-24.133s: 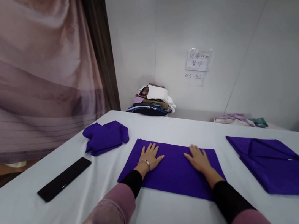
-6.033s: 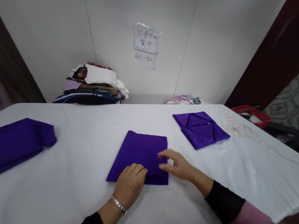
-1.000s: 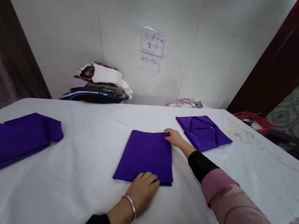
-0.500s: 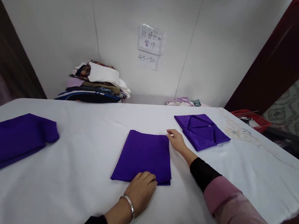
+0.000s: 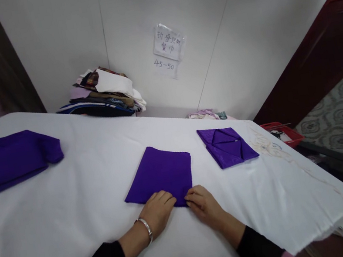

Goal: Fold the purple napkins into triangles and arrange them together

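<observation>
A purple napkin point(image 5: 160, 170), folded to a rough square, lies flat on the white-covered table point(image 5: 94, 177) in front of me. My left hand point(image 5: 157, 210), with a silver bangle at the wrist, has its fingers closed over the napkin's near edge. At the near right corner my right hand point(image 5: 202, 202) pinches the cloth between thumb and fingers. The fingertips of both hands are partly hidden against the fabric. To the right lies a second purple napkin point(image 5: 227, 145), its flaps folded into a pointed pattern.
More purple cloth point(image 5: 4, 160) lies on the table at the left. A pile of folded clothes point(image 5: 105, 91) sits at the back against the wall, with a smaller cloth heap point(image 5: 205, 115) farther right. Beyond the table's right side is a red basket point(image 5: 292, 136).
My right hand has come from the napkin's far right corner toward me to its near right corner and now pinches there. My left hand stays at the near edge. The view has shifted slightly.
</observation>
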A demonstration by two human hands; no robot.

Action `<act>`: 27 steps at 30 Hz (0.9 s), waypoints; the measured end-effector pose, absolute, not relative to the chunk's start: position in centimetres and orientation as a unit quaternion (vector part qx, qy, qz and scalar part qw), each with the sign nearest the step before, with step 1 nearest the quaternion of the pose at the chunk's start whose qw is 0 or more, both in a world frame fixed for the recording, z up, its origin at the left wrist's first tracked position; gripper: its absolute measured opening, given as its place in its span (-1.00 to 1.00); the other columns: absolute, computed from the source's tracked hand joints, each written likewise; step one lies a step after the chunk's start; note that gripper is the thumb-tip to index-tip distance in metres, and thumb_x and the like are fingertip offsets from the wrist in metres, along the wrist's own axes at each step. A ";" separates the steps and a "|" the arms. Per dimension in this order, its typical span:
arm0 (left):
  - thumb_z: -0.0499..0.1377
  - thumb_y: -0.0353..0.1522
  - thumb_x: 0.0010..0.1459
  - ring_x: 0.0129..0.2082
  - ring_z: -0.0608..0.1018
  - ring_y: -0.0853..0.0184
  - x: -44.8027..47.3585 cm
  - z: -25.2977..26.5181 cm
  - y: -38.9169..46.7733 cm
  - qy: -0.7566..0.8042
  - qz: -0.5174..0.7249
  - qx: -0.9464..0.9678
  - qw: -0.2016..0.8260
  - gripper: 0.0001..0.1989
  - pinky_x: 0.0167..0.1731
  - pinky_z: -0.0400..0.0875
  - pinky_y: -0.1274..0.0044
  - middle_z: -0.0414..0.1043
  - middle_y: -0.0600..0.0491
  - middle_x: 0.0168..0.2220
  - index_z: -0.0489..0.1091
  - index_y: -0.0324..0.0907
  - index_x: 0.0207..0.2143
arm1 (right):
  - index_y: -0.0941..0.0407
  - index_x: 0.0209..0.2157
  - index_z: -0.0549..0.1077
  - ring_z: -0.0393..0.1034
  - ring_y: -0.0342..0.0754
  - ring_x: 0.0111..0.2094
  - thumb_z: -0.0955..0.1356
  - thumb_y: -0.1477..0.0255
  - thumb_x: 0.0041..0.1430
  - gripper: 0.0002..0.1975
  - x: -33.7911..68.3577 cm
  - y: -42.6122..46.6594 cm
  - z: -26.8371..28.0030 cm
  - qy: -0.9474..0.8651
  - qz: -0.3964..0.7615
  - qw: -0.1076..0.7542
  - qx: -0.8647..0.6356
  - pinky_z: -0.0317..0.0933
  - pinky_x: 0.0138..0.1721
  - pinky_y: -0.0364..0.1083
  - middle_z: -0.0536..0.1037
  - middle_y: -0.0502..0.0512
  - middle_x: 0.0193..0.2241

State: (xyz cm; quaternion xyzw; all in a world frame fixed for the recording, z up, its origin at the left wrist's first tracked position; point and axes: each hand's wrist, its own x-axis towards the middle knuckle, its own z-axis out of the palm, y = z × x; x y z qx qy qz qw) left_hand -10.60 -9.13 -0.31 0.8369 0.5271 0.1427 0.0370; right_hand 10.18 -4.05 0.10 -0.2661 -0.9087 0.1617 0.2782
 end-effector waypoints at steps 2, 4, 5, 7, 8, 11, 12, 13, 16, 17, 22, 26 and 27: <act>0.03 -0.53 0.14 -0.24 0.37 0.28 -10.7 -0.3 -9.2 0.532 0.141 0.834 0.031 -0.79 -0.25 0.22 0.42 0.41 0.04 -0.26 0.40 -0.14 -0.26 | 0.06 -0.18 0.46 0.31 -0.05 -0.23 0.23 0.49 0.21 -0.78 10.4 -4.4 0.1 -0.921 0.137 0.252 -0.262 0.23 -0.22 -0.04 0.46 0.12 -0.28; 0.03 -0.52 0.15 -0.26 0.37 0.30 -10.9 -0.3 -9.2 0.533 0.143 0.833 0.023 -0.80 -0.26 0.22 0.43 0.41 0.05 -0.27 0.41 -0.14 -0.30 | 0.07 -0.22 0.48 0.30 -0.05 -0.25 0.23 0.50 0.21 -0.79 10.3 -4.4 0.0 -0.929 0.110 0.243 -0.256 0.21 -0.24 -0.05 0.46 0.11 -0.31; 0.03 -0.52 0.16 -0.26 0.37 0.30 -11.0 -0.3 -9.3 0.534 0.145 0.833 0.019 -0.80 -0.27 0.21 0.44 0.41 0.05 -0.27 0.41 -0.14 -0.31 | 0.07 -0.24 0.48 0.29 -0.05 -0.27 0.23 0.49 0.20 -0.80 10.2 -4.3 -0.1 -0.931 0.098 0.244 -0.253 0.20 -0.25 -0.06 0.46 0.10 -0.32; 0.02 -0.51 0.17 -0.26 0.37 0.31 -11.3 -0.2 -9.4 0.537 0.147 0.830 0.013 -0.80 -0.27 0.21 0.45 0.41 0.05 -0.28 0.42 -0.14 -0.32 | 0.08 -0.27 0.49 0.28 -0.05 -0.30 0.24 0.50 0.20 -0.81 9.9 -4.4 -0.2 -0.932 0.080 0.248 -0.250 0.19 -0.28 -0.08 0.45 0.09 -0.35; 0.02 -0.50 0.17 -0.27 0.37 0.31 -11.5 -0.1 -9.4 0.539 0.147 0.829 0.012 -0.80 -0.28 0.21 0.45 0.41 0.05 -0.28 0.42 -0.14 -0.32 | 0.09 -0.28 0.49 0.27 -0.06 -0.31 0.24 0.50 0.20 -0.81 9.9 -4.5 -0.3 -0.933 0.076 0.249 -0.250 0.19 -0.29 -0.09 0.45 0.09 -0.36; 0.00 -0.49 0.18 -0.29 0.37 0.32 -12.7 0.1 -9.5 0.546 0.151 0.824 0.014 -0.78 -0.29 0.21 0.45 0.41 0.05 -0.29 0.42 -0.13 -0.34 | 0.11 -0.29 0.48 0.26 -0.06 -0.30 0.23 0.50 0.20 -0.81 9.8 -4.9 -0.5 -0.932 0.078 0.247 -0.252 0.18 -0.28 -0.09 0.44 0.10 -0.36; -0.01 -0.48 0.19 -0.30 0.37 0.33 -13.3 0.1 -9.5 0.547 0.157 0.822 0.018 -0.78 -0.30 0.22 0.46 0.41 0.05 -0.30 0.42 -0.13 -0.34 | 0.11 -0.29 0.48 0.26 -0.06 -0.29 0.23 0.50 0.20 -0.81 9.9 -5.0 -0.5 -0.932 0.080 0.247 -0.252 0.17 -0.28 -0.09 0.44 0.10 -0.35; -0.02 -0.46 0.20 -0.31 0.38 0.33 -14.0 0.2 -9.6 0.548 0.166 0.819 0.024 -0.77 -0.30 0.22 0.46 0.41 0.05 -0.31 0.43 -0.13 -0.35 | 0.11 -0.29 0.48 0.26 -0.05 -0.29 0.23 0.51 0.20 -0.81 9.9 -5.2 -0.5 -0.932 0.081 0.246 -0.255 0.17 -0.27 -0.08 0.44 0.10 -0.34; -0.04 -0.38 0.22 -0.32 0.39 0.35 -16.7 0.3 -9.7 0.559 0.199 0.804 0.039 -0.74 -0.29 0.24 0.47 0.41 0.04 -0.32 0.43 -0.13 -0.37 | 0.10 -0.28 0.47 0.26 -0.05 -0.28 0.23 0.52 0.19 -0.82 9.9 -5.5 -0.5 -0.929 0.085 0.245 -0.265 0.16 -0.27 -0.08 0.43 0.10 -0.34; -0.04 -0.35 0.22 -0.32 0.39 0.35 -17.6 0.3 -9.8 0.568 0.209 0.796 0.039 -0.74 -0.28 0.25 0.47 0.41 0.04 -0.32 0.43 -0.13 -0.38 | 0.10 -0.28 0.47 0.26 -0.04 -0.29 0.24 0.51 0.19 -0.82 9.8 -5.6 -0.5 -0.929 0.086 0.244 -0.266 0.15 -0.27 -0.07 0.43 0.10 -0.34; -0.04 -0.27 0.20 -0.30 0.42 0.32 -21.4 0.8 -10.4 0.627 0.210 0.749 0.041 -0.71 -0.24 0.28 0.45 0.44 0.05 -0.34 0.44 -0.15 -0.39 | 0.08 -0.29 0.46 0.27 -0.02 -0.30 0.22 0.51 0.19 -0.80 9.2 -6.1 -0.4 -0.932 0.090 0.246 -0.252 0.17 -0.28 -0.05 0.43 0.11 -0.35; -0.02 -0.30 0.16 -0.33 0.45 0.30 -21.7 2.1 -10.6 0.687 0.187 0.701 0.052 -0.71 -0.26 0.32 0.43 0.46 0.02 -0.38 0.44 -0.18 -0.48 | 0.06 -0.27 0.47 0.28 -0.01 -0.31 0.20 0.53 0.19 -0.76 9.1 -6.2 -0.9 -0.925 0.091 0.276 -0.244 0.19 -0.31 -0.05 0.44 0.12 -0.35; -0.02 -0.31 0.16 -0.32 0.46 0.28 -21.1 2.4 -10.6 0.696 0.190 0.691 0.049 -0.71 -0.25 0.33 0.41 0.46 0.01 -0.37 0.44 -0.18 -0.47 | 0.05 -0.26 0.47 0.29 -0.01 -0.32 0.20 0.54 0.18 -0.76 9.2 -6.2 -1.1 -0.923 0.090 0.284 -0.242 0.20 -0.32 -0.05 0.45 0.12 -0.35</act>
